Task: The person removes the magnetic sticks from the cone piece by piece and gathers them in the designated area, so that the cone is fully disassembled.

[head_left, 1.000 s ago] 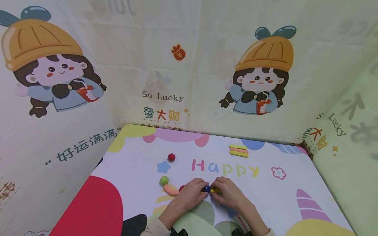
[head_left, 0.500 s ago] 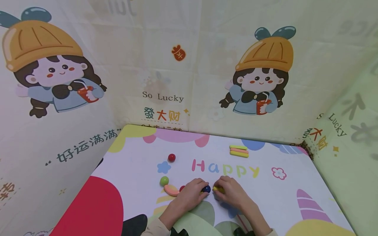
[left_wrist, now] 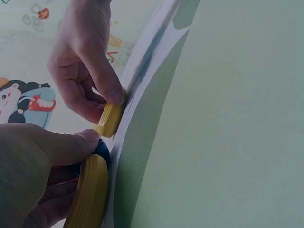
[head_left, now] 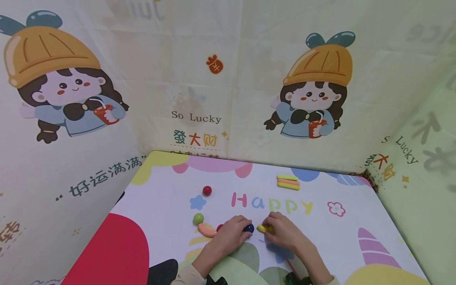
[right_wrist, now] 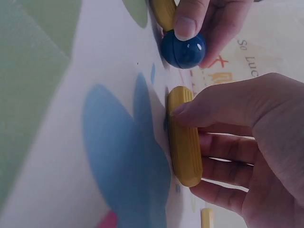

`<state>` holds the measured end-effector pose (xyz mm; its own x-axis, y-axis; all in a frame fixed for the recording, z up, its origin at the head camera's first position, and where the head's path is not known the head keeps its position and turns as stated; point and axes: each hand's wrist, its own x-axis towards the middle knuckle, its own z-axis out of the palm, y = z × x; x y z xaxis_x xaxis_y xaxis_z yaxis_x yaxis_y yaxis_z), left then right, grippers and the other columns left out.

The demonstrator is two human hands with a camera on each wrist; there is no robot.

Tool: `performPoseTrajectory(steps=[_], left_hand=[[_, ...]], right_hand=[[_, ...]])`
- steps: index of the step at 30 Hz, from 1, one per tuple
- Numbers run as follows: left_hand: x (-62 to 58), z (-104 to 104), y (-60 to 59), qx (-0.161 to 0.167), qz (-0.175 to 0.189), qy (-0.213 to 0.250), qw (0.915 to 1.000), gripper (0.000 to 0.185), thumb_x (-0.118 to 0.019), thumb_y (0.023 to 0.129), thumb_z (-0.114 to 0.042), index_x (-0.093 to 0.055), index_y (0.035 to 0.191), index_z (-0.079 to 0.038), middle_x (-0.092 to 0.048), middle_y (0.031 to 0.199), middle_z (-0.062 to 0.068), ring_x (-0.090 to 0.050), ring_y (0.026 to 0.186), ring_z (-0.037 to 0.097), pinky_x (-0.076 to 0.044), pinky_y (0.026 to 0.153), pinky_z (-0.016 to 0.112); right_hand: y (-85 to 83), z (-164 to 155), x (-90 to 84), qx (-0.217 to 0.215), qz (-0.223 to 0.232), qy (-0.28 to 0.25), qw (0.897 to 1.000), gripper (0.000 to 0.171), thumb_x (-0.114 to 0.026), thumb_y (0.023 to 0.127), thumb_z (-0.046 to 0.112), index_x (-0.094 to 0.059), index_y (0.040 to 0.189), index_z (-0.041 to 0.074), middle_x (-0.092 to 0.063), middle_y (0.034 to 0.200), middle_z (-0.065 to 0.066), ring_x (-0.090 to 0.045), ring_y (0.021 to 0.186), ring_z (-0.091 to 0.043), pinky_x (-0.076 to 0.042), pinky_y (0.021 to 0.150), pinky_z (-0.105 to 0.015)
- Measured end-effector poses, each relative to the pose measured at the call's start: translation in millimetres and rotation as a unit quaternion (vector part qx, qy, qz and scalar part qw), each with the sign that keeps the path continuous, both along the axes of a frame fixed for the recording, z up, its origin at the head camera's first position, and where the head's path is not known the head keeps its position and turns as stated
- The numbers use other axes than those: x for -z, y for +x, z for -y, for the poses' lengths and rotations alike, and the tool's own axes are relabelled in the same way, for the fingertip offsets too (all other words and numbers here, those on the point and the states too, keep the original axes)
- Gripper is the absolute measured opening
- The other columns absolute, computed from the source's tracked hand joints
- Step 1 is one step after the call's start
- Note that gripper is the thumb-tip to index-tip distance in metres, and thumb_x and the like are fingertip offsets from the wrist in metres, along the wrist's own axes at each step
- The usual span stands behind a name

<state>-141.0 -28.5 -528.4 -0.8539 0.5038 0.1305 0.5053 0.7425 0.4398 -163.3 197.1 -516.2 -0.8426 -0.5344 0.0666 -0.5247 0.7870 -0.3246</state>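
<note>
My left hand [head_left: 232, 234] pinches a glossy blue ball [right_wrist: 183, 52] between thumb and fingers. A curved yellow ridged piece [left_wrist: 89, 190] runs from that ball beneath the hand. In my right hand [head_left: 284, 234], thumb and fingers hold a short yellow ridged stick [right_wrist: 184, 142] with rounded ends, low over the table. A small gap separates the stick from the ball. Left of my left hand, a curved pink piece [head_left: 206, 230] lies between a green ball [head_left: 198, 218] and a red ball [head_left: 219, 227] partly hidden by the hand.
Another red ball [head_left: 207, 190] lies farther back on the patterned table [head_left: 167, 221]. Two yellowish sticks and an orange one [head_left: 288, 183] lie side by side near the back edge. A printed cloth [head_left: 246, 118] hangs around the table's back and sides.
My right hand has moved slightly right with the yellow stick, from beside the blue ball to a little apart from it. The left hand stays on the ball.
</note>
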Motion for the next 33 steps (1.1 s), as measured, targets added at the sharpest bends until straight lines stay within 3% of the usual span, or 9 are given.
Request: performPoseTrajectory(steps=[6, 15, 22, 27, 33], left_hand=[[0.7, 0, -0.3, -0.004, -0.002, -0.004, 1.0000, 0.039, -0.067, 0.097, -0.032, -0.067, 0.130, -0.012, -0.069, 0.119, 0.000, -0.063, 0.108, 0.011, -0.056, 0.096, 0.027], [1.5, -1, 0.7, -0.005, -0.005, -0.006, 1.0000, 0.039, -0.067, 0.096, -0.032, -0.067, 0.129, -0.012, -0.069, 0.119, 0.001, -0.064, 0.108, 0.012, -0.056, 0.096, 0.027], [-0.1, -2, 1.5, 0.001, -0.014, -0.003, 0.9999, 0.038, -0.068, 0.096, -0.030, -0.067, 0.129, -0.010, -0.069, 0.118, 0.002, -0.064, 0.108, 0.013, -0.056, 0.096, 0.027], [-0.7, -2, 0.9, 0.002, -0.018, -0.005, 0.9998, 0.038, -0.068, 0.096, -0.029, -0.067, 0.129, -0.010, -0.070, 0.119, 0.002, -0.064, 0.109, 0.013, -0.056, 0.096, 0.027], [-0.2, -2, 2.8, 0.000, -0.011, -0.005, 0.9999, 0.038, -0.067, 0.097, -0.029, -0.067, 0.129, -0.010, -0.070, 0.119, 0.002, -0.064, 0.109, 0.013, -0.056, 0.097, 0.027]], right_hand=[[-3.2, 1, -1.1, 0.021, 0.012, -0.001, 1.000, 0.017, -0.080, 0.081, 0.020, -0.074, 0.095, 0.014, -0.061, 0.088, 0.011, -0.054, 0.083, -0.005, -0.055, 0.081, -0.031], [-10.7, 3, -1.8, 0.100, 0.034, -0.048, 0.993, 0.019, -0.080, 0.081, 0.017, -0.072, 0.098, 0.013, -0.061, 0.090, 0.008, -0.054, 0.082, -0.006, -0.056, 0.083, -0.032], [-24.5, 0, -4.1, 0.142, 0.025, -0.059, 0.988, 0.023, -0.079, 0.084, 0.017, -0.072, 0.103, 0.007, -0.063, 0.094, 0.000, -0.054, 0.085, -0.012, -0.056, 0.087, -0.037], [-36.3, -6, -5.8, 0.160, 0.008, -0.075, 0.984, 0.025, -0.077, 0.084, 0.016, -0.072, 0.105, 0.002, -0.064, 0.093, -0.005, -0.055, 0.083, -0.016, -0.056, 0.083, -0.038], [-51.7, -17, 0.7, 0.201, 0.010, -0.107, 0.974, 0.028, -0.073, 0.086, 0.017, -0.071, 0.105, -0.003, -0.066, 0.094, -0.010, -0.060, 0.083, -0.019, -0.057, 0.082, -0.041]])
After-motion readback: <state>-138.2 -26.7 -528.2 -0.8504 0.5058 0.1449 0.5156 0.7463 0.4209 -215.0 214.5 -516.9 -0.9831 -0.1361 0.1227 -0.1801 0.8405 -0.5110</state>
